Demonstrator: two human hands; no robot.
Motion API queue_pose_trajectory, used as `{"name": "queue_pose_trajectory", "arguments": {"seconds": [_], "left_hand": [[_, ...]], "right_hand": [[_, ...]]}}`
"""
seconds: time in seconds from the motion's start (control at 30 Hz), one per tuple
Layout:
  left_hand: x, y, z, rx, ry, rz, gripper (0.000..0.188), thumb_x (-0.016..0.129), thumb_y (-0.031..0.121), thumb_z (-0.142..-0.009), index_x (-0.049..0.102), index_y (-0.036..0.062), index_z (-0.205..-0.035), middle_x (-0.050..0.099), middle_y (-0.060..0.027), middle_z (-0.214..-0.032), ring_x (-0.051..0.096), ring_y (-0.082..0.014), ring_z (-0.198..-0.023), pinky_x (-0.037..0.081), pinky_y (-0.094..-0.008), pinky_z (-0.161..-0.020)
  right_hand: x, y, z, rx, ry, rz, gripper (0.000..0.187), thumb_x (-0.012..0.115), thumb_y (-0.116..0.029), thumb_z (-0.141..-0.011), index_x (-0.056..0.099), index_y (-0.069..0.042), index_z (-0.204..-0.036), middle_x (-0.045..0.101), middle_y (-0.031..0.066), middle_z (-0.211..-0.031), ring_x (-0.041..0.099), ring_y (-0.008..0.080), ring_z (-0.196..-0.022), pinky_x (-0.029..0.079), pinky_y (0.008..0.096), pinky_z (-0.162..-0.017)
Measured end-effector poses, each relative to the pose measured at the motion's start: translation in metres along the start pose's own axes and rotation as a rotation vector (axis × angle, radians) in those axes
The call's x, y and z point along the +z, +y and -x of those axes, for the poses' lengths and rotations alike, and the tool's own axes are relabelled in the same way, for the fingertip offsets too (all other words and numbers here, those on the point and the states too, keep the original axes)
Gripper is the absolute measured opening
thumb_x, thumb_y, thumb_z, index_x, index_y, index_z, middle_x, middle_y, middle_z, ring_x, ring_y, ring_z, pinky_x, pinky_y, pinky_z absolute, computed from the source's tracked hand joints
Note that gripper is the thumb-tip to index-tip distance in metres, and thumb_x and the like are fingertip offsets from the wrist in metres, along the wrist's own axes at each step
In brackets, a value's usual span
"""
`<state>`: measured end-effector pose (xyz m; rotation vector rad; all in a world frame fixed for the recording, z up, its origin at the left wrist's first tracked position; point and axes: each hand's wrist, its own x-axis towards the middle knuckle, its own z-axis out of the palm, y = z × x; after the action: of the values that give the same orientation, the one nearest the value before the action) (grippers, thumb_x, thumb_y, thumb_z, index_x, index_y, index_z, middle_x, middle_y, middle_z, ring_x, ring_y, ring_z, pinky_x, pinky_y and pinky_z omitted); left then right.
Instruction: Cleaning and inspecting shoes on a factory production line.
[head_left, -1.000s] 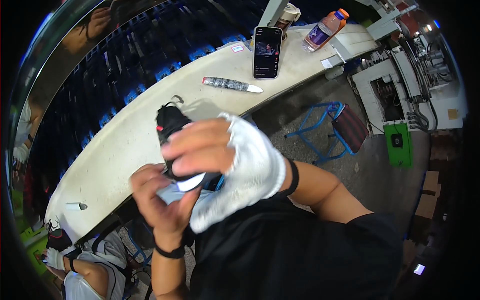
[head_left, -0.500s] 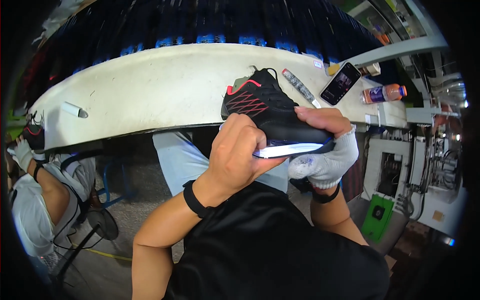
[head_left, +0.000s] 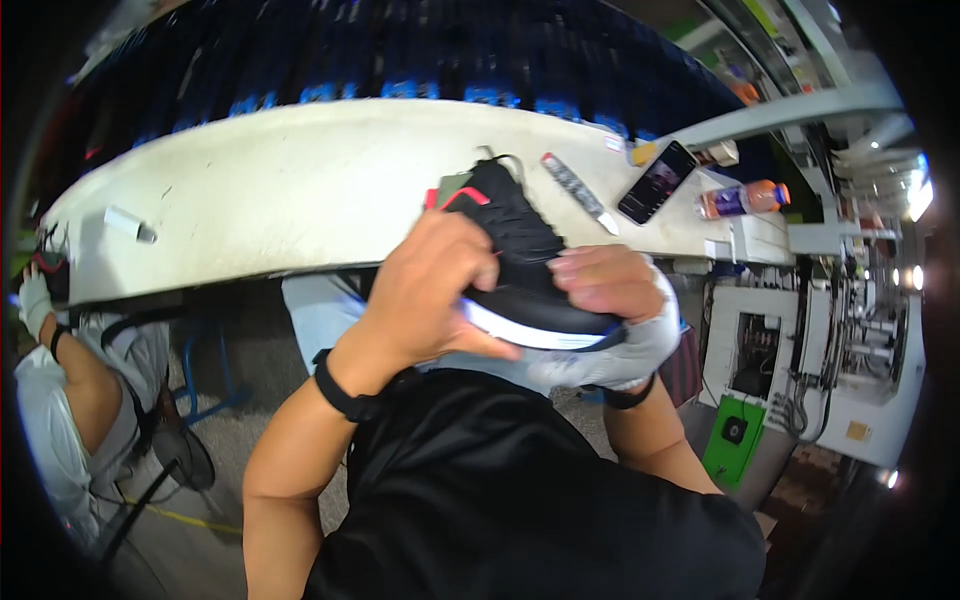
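Observation:
A black sneaker (head_left: 516,222) with red trim at its collar and a white midsole is tilted at the table's near edge, its toe toward my right. My bare left hand (head_left: 425,285) grips its near side, fingers over the upper and thumb along the midsole. At the toe, my right hand (head_left: 622,305) is closed around the shoe, bare fingertips on top and a pale knit glove over the rest. That hand is slightly blurred, and the shoe's far side is hidden.
On the white table (head_left: 290,185) lie a marker-like tool (head_left: 578,190), a phone (head_left: 657,182), a drink bottle (head_left: 745,199) and a small white tube (head_left: 130,224). Dark strip curtains (head_left: 350,60) hang behind. A co-worker's gloved hand (head_left: 36,300) holds another shoe at far left.
The sneaker has turned a little in my hands. My left hand has shifted farther back along it, its fingers now covering the red-lined side. The whole view has shifted slightly.

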<state>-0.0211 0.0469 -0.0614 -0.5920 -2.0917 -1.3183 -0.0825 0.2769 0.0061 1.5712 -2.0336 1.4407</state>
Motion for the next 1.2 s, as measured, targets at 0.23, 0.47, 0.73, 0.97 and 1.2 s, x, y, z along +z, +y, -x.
{"name": "queue_pose_trajectory", "arguments": {"seconds": [0.23,0.47,0.73,0.97,1.2], "left_hand": [[-0.048,-0.041,0.074,-0.431,-0.275,-0.477,0.050,0.076,-0.005,-0.085,0.064,0.0029,-0.132,0.067,-0.0204,-0.131,0.069,-0.0402,-0.114,0.058,-0.0463,-0.095],[-0.089,-0.030,0.056,-0.099,-0.150,-0.483,0.061,0.067,0.000,-0.096,0.051,0.0068,-0.155,0.051,-0.0234,-0.160,0.057,-0.0392,-0.143,0.048,-0.0474,-0.119],[-0.119,0.050,-0.070,-0.186,-0.391,-0.572,0.096,0.099,0.029,-0.060,0.061,-0.0007,-0.142,0.070,-0.0214,-0.130,0.070,-0.0389,-0.121,0.054,-0.0456,-0.106],[-0.098,0.047,-0.114,-0.252,-0.380,-0.407,0.086,0.098,0.034,-0.068,0.064,0.0016,-0.141,0.073,-0.0170,-0.125,0.072,-0.0345,-0.117,0.054,-0.0422,-0.102],[-0.097,0.017,-0.128,-0.249,-0.412,-0.383,0.083,0.098,0.024,-0.066,0.061,0.0034,-0.138,0.073,-0.0210,-0.123,0.071,-0.0418,-0.116,0.058,-0.0448,-0.098]], "right_hand": [[0.002,0.011,0.003,0.026,0.198,-0.046,0.054,0.105,-0.021,-0.068,0.072,0.001,-0.105,0.077,0.0176,-0.098,0.079,0.0355,-0.094,0.064,0.0485,-0.088],[0.030,0.033,0.015,0.491,0.769,-0.620,0.063,0.050,-0.060,-0.111,0.062,0.001,-0.103,0.071,0.0191,-0.091,0.076,0.0336,-0.090,0.064,0.0487,-0.085],[0.065,0.089,0.000,0.358,0.178,-0.183,0.061,0.072,-0.044,-0.102,0.064,0.000,-0.143,0.075,0.0187,-0.112,0.073,0.0215,-0.103,0.057,0.0341,-0.091],[0.037,0.049,-0.079,0.223,0.062,-0.474,0.132,0.106,-0.042,-0.061,0.033,-0.006,-0.166,0.056,0.0193,-0.149,0.059,0.0286,-0.136,0.051,0.0440,-0.112],[0.056,0.076,-0.098,0.250,0.288,-0.541,0.077,0.088,-0.021,-0.082,0.050,-0.007,-0.147,0.062,0.0172,-0.135,0.063,0.0269,-0.125,0.053,0.0416,-0.108]]}}
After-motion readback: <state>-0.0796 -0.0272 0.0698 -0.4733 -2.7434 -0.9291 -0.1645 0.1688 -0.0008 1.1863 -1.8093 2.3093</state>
